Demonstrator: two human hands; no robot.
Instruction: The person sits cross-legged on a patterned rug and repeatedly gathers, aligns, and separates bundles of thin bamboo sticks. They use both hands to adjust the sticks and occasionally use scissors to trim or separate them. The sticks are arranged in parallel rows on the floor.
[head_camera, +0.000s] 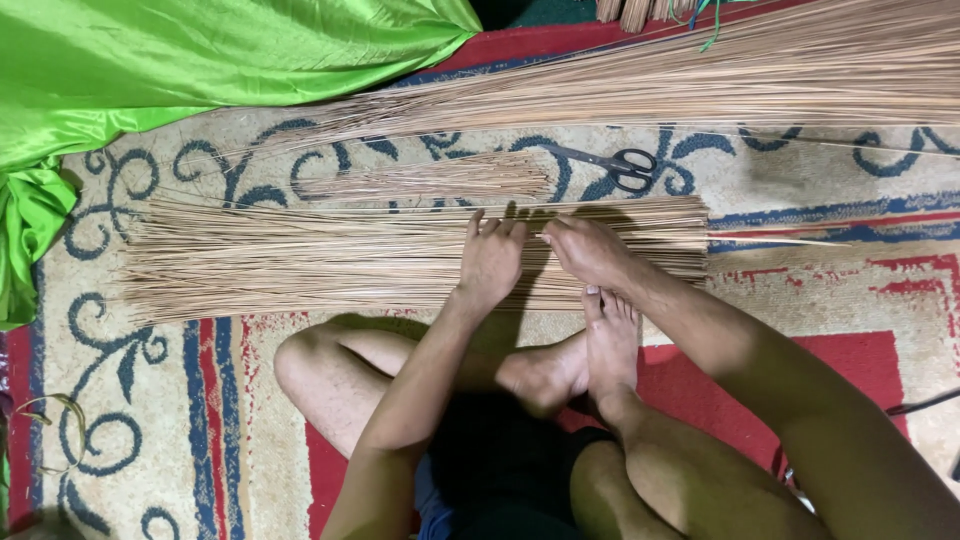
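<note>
The flat layer of thin brown sticks (330, 262) lies spread on the patterned carpet (820, 300), just in front of the person's crossed legs. The left hand (490, 258) rests flat on it with fingers spread and nothing gripped; the right hand (588, 250), just beside, is curled with fingertips pressing down on the sticks, but whether it pinches some I cannot tell. I judge that the sticks are light and loose, so a sideways push of either hand could roll them out of line, and a hard press could snap the thin ones. The bare feet (590, 360) are close to the near edge and could disturb it. I count three groups of sticks: this layer, one small bundle (430, 180) behind it, and one long heap (700, 80) farther away. There is one pair of scissors (615, 163) and one green cloth (150, 70).
</note>
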